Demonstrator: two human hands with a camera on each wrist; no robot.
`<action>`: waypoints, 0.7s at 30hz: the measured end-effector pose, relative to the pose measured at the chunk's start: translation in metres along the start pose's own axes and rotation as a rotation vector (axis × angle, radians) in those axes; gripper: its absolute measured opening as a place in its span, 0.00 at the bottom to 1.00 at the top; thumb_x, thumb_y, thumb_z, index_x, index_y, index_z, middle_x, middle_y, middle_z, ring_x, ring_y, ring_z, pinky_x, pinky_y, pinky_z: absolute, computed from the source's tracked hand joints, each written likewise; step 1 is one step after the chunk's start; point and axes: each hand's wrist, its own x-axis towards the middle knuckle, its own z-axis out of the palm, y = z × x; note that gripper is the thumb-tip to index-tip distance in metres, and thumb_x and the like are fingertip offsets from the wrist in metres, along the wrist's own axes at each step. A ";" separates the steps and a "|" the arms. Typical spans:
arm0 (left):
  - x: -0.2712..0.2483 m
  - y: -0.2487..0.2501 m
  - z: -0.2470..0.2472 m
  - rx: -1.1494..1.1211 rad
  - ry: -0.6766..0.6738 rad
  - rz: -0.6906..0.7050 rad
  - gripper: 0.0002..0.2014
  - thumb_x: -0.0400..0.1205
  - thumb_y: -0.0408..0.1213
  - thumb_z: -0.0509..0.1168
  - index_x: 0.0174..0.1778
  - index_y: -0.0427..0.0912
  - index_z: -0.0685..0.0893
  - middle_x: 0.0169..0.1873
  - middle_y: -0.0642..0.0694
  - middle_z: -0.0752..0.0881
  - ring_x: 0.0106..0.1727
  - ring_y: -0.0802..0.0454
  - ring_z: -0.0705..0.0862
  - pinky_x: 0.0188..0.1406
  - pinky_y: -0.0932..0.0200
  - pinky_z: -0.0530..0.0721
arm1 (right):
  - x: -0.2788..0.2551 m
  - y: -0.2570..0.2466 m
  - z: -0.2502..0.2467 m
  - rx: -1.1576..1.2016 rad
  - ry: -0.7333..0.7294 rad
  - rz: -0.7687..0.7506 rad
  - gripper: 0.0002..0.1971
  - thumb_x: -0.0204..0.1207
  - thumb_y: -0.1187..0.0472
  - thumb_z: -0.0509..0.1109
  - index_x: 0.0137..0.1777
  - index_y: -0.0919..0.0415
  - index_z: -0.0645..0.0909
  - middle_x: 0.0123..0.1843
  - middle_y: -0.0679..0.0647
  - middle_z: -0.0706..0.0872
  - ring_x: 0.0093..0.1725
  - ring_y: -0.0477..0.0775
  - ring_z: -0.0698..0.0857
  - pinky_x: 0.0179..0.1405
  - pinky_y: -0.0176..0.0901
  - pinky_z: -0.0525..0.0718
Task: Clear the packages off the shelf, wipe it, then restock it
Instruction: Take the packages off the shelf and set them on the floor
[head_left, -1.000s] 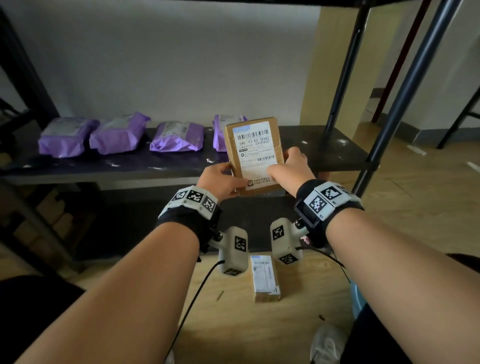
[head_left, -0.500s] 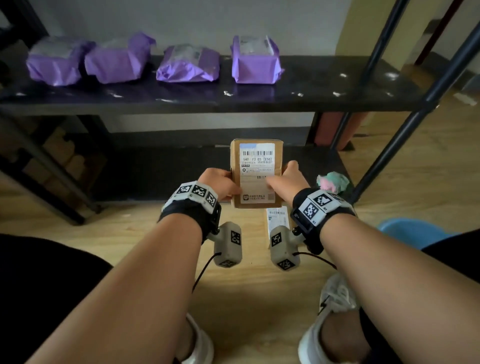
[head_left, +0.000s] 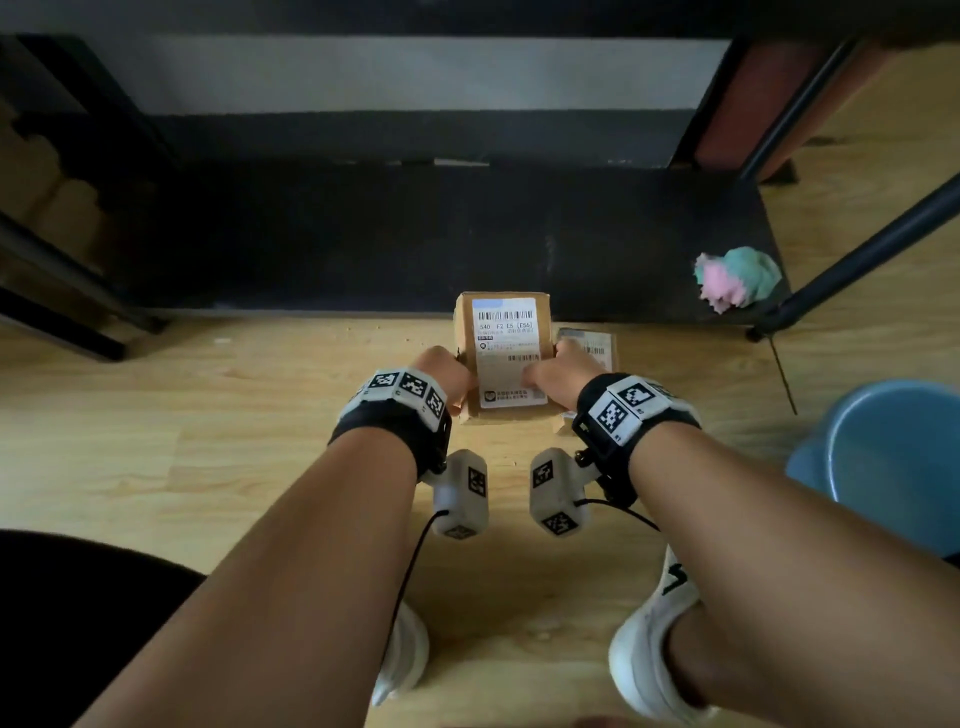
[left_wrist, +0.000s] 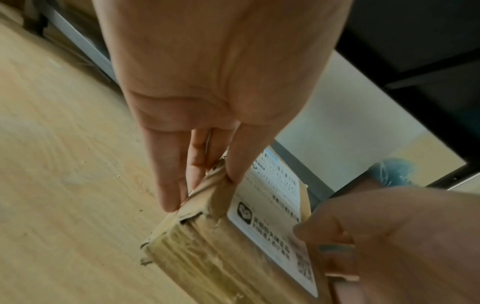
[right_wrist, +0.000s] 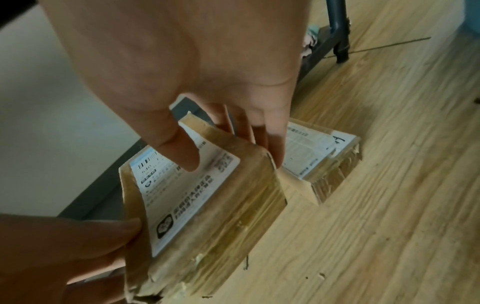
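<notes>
Cardboard package (head_left: 503, 353) sits low at the wooden floor (head_left: 208, 441), pinched between left hand (head_left: 445, 375) and right hand (head_left: 563, 370), beside another package (head_left: 589, 345); clearing seems underway, wiping and restocking remain

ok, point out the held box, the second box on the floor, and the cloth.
held box (head_left: 506, 353), head view, on its white label.
second box (right_wrist: 319, 150), right wrist view, on its top label.
cloth (head_left: 737, 278), head view, on its middle.
</notes>
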 end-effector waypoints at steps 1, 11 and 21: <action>0.007 -0.002 0.004 0.007 -0.010 -0.014 0.11 0.81 0.35 0.64 0.52 0.31 0.86 0.47 0.36 0.91 0.51 0.39 0.90 0.57 0.42 0.87 | 0.006 0.003 0.002 -0.007 -0.014 0.013 0.23 0.76 0.56 0.70 0.69 0.62 0.72 0.56 0.55 0.85 0.49 0.53 0.86 0.41 0.42 0.85; 0.039 -0.003 0.028 0.150 -0.129 -0.021 0.14 0.85 0.32 0.58 0.63 0.32 0.82 0.58 0.36 0.87 0.57 0.41 0.87 0.61 0.45 0.85 | 0.042 0.024 0.007 -0.033 -0.054 0.111 0.15 0.78 0.59 0.68 0.61 0.66 0.76 0.50 0.57 0.86 0.44 0.53 0.87 0.46 0.45 0.90; 0.021 0.019 0.023 0.248 -0.072 0.036 0.18 0.87 0.30 0.54 0.73 0.30 0.74 0.70 0.32 0.78 0.71 0.37 0.78 0.70 0.47 0.78 | 0.032 0.017 -0.012 -0.097 0.071 0.015 0.08 0.81 0.59 0.64 0.43 0.61 0.80 0.39 0.54 0.84 0.34 0.51 0.81 0.30 0.38 0.77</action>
